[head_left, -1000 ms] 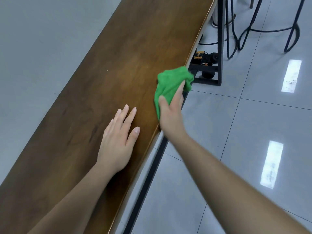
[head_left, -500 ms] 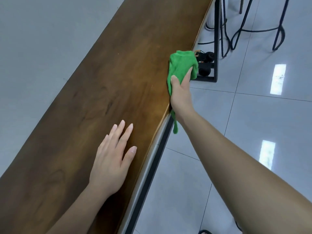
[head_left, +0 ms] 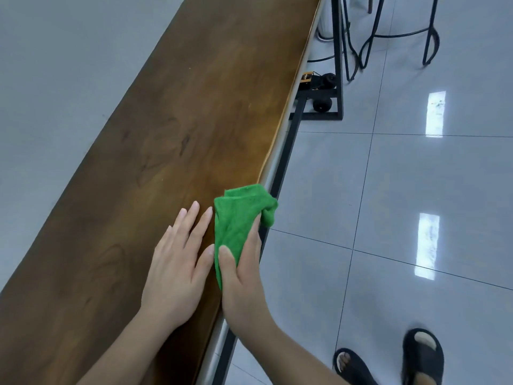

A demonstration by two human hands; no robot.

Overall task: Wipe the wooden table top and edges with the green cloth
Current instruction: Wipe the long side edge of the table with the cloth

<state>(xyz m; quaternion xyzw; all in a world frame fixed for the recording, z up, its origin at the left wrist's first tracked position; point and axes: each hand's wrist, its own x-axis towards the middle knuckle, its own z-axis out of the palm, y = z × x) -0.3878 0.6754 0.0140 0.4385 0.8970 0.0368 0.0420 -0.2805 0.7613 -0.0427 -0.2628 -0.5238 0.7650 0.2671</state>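
While one long wooden table top [head_left: 155, 151] runs diagonally through the view, its right-hand edge [head_left: 280, 126] borders a glossy grey tiled floor [head_left: 416, 207], where three bright window-like reflections show. Beneath that edge a black metal frame [head_left: 280, 168] follows the board, and farther off stand thin black stool legs [head_left: 369, 43] (how many stools they belong to cannot be told). Two bare forearms reach in from the bottom. One left hand [head_left: 177, 270] lies flat on the wood, palm down, fingers straight, close together and holding nothing, just beside the cloth. One right hand [head_left: 244, 284] is clamped over the table's edge, its thumb on top and its other fingers mostly hidden below, gripping the one green cloth [head_left: 236, 218]. That cloth is bunched and folded over the edge, part lying on the top surface and part hanging off toward the floor, touching the wood just ahead of the hand. Two black slippers [head_left: 422, 354] with feet in them stand on the tiles at the lower right. One small wheeled toy vehicle [head_left: 319, 84] sits on the floor inside the frame, well apart from the hands.
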